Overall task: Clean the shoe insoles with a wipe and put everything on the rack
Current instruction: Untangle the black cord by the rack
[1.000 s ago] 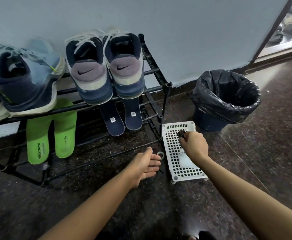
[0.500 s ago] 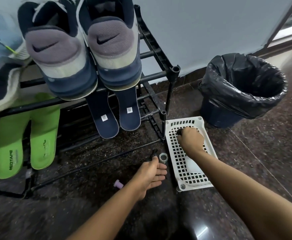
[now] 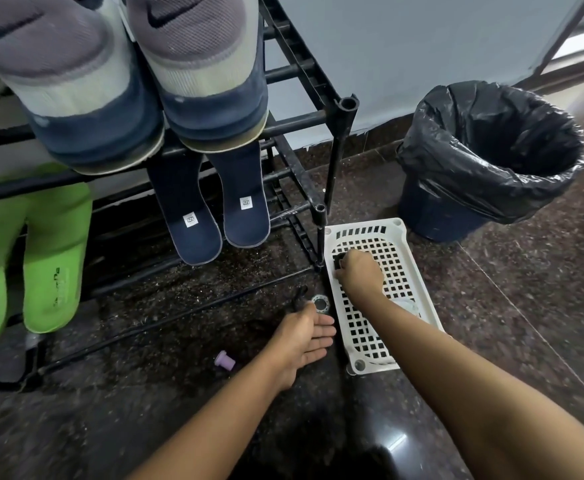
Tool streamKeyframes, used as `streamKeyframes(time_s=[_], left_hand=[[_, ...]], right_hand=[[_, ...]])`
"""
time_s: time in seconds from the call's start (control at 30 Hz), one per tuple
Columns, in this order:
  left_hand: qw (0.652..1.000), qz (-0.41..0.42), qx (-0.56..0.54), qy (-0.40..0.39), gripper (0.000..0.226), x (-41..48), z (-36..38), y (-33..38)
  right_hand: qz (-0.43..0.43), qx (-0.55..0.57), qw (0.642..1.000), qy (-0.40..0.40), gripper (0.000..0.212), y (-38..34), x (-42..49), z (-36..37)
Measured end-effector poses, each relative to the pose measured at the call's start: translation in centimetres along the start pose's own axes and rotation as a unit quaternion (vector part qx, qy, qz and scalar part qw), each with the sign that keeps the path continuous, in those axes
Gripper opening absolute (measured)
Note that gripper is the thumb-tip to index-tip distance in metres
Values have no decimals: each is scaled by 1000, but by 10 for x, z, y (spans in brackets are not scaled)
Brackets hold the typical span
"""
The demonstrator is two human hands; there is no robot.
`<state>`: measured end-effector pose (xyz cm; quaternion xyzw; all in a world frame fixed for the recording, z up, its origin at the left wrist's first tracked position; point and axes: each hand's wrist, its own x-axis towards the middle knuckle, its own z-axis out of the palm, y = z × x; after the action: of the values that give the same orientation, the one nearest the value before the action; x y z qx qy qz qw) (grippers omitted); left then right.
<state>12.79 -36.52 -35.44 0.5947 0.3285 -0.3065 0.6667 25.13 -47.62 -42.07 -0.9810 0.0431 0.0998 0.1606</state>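
A pair of navy insoles [image 3: 193, 230] is hanging toe-down over the lower tier of a black shoe rack [image 3: 335, 161], each showing a small white label. A pair of green insoles [image 3: 51, 254] is leaning on the same tier further to the person's left. Two navy and grey shoes [image 3: 211, 81] are sitting on the upper tier directly above the navy insoles, their toes jutting over the front bar.

Just right of the rack's corner post, a white perforated tray [image 3: 363, 226] is lying on the dark speckled floor [image 3: 145, 410]. The person's right hand [image 3: 361, 275] is reaching into it, knuckles up and fingers curled around a small dark piece [image 3: 338, 259] near the tray's rack-side edge. What that piece is cannot be made out. A pale wipe-like piece [image 3: 406, 305] is showing in the tray beside the right forearm, partly hidden by it.

The left hand [image 3: 304, 336] is resting on the floor between rack and tray, fingers straight and loosely together and holding nothing. Its fingertips are lying just below a small metal ring [image 3: 320, 303]. A small purple plug [image 3: 224, 361] is lying on the floor near the left wrist. A bin lined with a black bag [image 3: 432, 150] is standing beyond the tray, against the pale wall [image 3: 422, 46].
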Motion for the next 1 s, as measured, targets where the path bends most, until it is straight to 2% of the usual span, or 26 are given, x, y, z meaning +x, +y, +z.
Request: streamKeyframes(time_s=[0.17,0.3,0.37,0.43,0.53,0.6,0.67,0.77,0.87,1.0], left_hand=[[1000,-2,-12,11,48,-3,-5,-2],[999,-4,-35,38,47,-9,-20,-3],[997,-7,-53,58,45,-12,-27,-4],[994,-8,-71,80,42,-13,-35,-4],[990,-9,-91,111,41,-14,-43,-8],[987,-11,-101,127,42,-15,-47,-12],[985,-14,-105,134,42,-17,-51,-15],[985,-20,-104,137,43,-21,-57,-20],[985,-24,-101,136,40,-24,-63,-25],[986,-31,-96,133,33,-30,-73,-28]], right_hand=[[22,148,989,5,14,11,7,-1],[32,239,964,113,18,19,-3,-24],[8,274,946,171,16,15,-19,-39],[-64,290,937,185,12,5,-39,-44],[-211,219,948,91,7,-12,-69,-23],[-250,106,962,-15,15,-21,-84,1],[-227,11,967,-113,38,-29,-96,25],[-131,-27,971,-199,66,-37,-103,44],[-70,-40,978,-193,67,-41,-102,54],[-46,-54,980,-188,50,-42,-104,63]])
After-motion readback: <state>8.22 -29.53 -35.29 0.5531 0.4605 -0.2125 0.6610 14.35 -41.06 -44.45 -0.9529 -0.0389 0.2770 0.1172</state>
